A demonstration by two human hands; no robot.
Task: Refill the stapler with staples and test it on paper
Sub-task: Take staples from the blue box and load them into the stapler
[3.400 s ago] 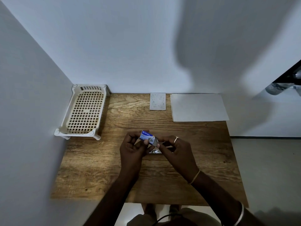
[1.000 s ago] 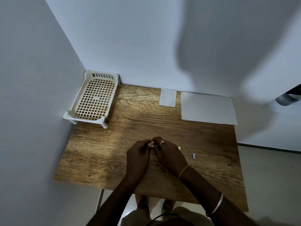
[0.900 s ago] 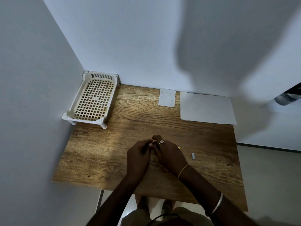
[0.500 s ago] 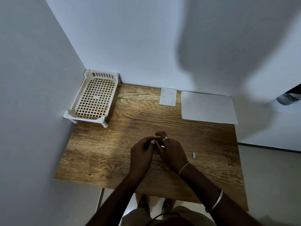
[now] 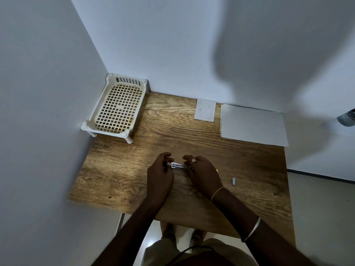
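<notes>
The head view shows a small stapler (image 5: 177, 165) lying on the wooden table (image 5: 249, 169), in the gap between the person's two hands. It reads as a slim metal piece with a pale strip along it; whether its magazine is open cannot be told at this size. Its long axis runs left to right, roughly parallel to the table's near edge, one end toward each hand; which end is the nose is not clear.

It is likely light, stiff and smooth, so it could skid or twist under a fingertip. The sensible hold is a pinch on the long sides near the middle, keeping clear of the channel where the staples go.

The left hand (image 5: 160, 174) hovers with curled fingers at the stapler's left end; the right hand (image 5: 201, 172), wearing a ring, sits at the right end. Neither hand clearly grasps anything, though contact at the fingertips is hidden.

To the right lies a short grey staple strip (image 5: 233, 181), brittle and easily snapped. At the far edge rest a small card (image 5: 205, 110) and paper (image 5: 251, 124); a white basket (image 5: 117, 108) fills the far left corner.
</notes>
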